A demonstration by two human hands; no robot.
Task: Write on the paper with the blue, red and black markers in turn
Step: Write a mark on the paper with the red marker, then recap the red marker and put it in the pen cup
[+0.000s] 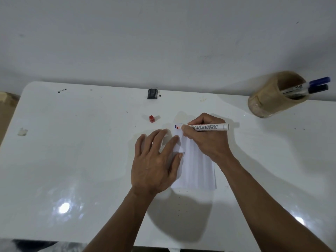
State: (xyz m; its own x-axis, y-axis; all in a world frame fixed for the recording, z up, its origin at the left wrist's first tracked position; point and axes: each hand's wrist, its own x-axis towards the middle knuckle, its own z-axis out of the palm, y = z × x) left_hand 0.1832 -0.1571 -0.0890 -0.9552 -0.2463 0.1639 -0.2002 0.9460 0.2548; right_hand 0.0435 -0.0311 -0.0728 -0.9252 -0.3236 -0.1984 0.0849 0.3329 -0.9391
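Head view: right hand (pixel 203 137) grips red marker (pixel 209 127) low on its barrel; left hand (pixel 156 160) lies flat, fingers spread, pinning the light, slide-prone paper (pixel 196 166).

Surface (pixel 72 160) open across the whole left half of the frame and along the lower right; only a small scrap (pixel 22 131) near the left edge; red cap (pixel 151 118) stands alone up-centre, apart from the paper (pixel 196 170), passable on every side; black cap (pixel 152 93) at the far edge by the wall; holder (pixel 272 99) blocks the upper right corner, blue marker (pixel 319 81) and black marker (pixel 317 88) jutting rightward from its mouth; both hands and forearms fill the lower centre.
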